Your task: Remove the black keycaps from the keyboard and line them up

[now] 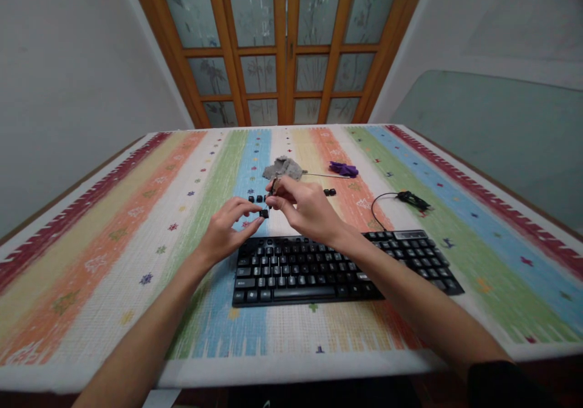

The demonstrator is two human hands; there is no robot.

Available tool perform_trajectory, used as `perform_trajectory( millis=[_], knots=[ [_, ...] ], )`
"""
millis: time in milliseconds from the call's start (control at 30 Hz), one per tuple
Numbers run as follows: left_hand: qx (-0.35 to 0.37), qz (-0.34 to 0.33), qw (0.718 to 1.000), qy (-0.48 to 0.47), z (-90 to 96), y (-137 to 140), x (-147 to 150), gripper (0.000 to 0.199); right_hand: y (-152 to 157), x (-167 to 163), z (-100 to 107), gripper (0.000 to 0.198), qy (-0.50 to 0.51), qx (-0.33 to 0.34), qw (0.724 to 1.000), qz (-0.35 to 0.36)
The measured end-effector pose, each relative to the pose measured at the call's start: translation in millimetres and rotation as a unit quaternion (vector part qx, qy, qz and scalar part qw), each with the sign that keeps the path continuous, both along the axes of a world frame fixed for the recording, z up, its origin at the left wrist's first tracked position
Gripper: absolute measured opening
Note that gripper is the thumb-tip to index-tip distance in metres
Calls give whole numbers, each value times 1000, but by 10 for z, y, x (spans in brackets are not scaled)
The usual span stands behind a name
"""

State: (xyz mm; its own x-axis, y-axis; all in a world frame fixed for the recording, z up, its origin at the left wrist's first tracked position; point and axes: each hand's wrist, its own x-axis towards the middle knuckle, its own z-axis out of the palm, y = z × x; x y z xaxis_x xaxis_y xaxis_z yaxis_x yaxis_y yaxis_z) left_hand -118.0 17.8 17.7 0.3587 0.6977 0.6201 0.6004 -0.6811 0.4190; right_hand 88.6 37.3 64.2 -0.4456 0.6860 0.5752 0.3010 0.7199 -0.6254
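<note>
My left hand (pixel 223 229) pinches a small black keycap (pixel 263 213) between thumb and fingertips, just above the far left corner of the black keyboard (pixel 305 292). Close beside it, my right hand (pixel 310 207) has its fingers closed on a small, thin dark object (pixel 273 186), too small and blurred to name. That hand and forearm cross over the keyboard and hide part of its keys. Other loose keycaps (pixel 255 199) stand in a row beyond my left fingers. Two more black keycaps (pixel 330 192) lie to the right of my right hand.
A crumpled grey cloth (pixel 283 167) lies past my hands, with a thin rod (pixel 325 175) reaching right from it. A purple cloth (pixel 344 169) is near the rod's end. The keyboard's bundled cable (pixel 413 201) rests at the right on the striped tablecloth (pixel 182 183).
</note>
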Motion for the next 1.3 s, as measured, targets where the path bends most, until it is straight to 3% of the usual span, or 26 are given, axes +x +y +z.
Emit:
perform_trajectory(
  millis=[100, 233, 567, 833, 1300],
  knots=[
    [8, 5, 1000, -12, 39, 0, -19, 14, 6, -1, -4, 7, 1, 9, 1000, -7],
    [44, 65, 997, -28, 43, 91, -86, 15, 21, 13, -11, 10, 2, -14, 1000, -17],
    [51, 102, 980, 162, -347, 485, -109, 18, -11, 103, 106, 10, 12, 5, 999, -37],
    [50, 135, 969, 200, -445, 513, -83, 22, 4, 162, 161, 12, 13, 7, 999, -32],
    [31, 145, 965, 216, -462, 504, -62, 23, -9, 97, 42, 10, -43, 17, 999, -8]
  ],
)
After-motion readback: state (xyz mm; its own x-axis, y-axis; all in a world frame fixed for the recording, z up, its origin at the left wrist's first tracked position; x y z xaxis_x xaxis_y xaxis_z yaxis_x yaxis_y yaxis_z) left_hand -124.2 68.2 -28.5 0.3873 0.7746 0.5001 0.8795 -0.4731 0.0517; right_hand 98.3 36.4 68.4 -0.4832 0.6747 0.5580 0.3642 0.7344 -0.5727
